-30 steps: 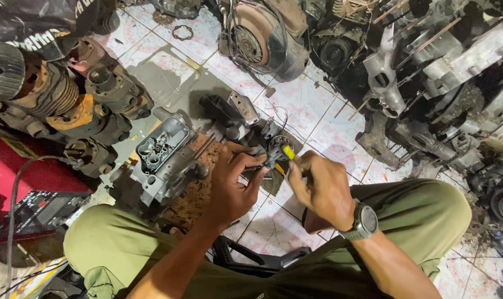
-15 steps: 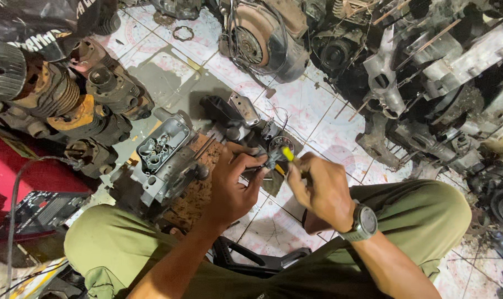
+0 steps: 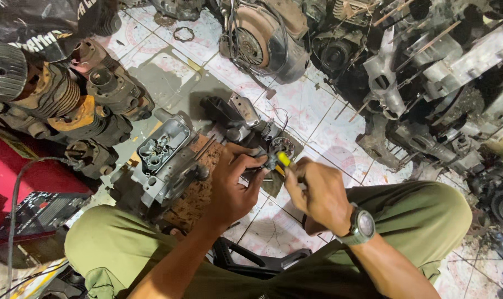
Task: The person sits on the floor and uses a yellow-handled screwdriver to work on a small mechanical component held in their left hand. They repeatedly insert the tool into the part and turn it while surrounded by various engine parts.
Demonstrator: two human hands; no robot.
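My left hand grips a small metal engine part on the tiled floor, fingers pinched at its near edge. My right hand, with a wristwatch, is closed around a screwdriver with a yellow-and-black handle, whose tip points at that part. Both hands meet just above my green-trousered knees. A grey carburetor-like casting rests on a rusty block just left of my left hand.
Rusty finned cylinders are heaped at left. A round engine cover stands at the top, and aluminium crankcases crowd the right. A red case with a cable lies at far left, and a black frame between my legs.
Both hands stay together on the small part; the screwdriver hand has shifted only slightly. Nothing else has moved.
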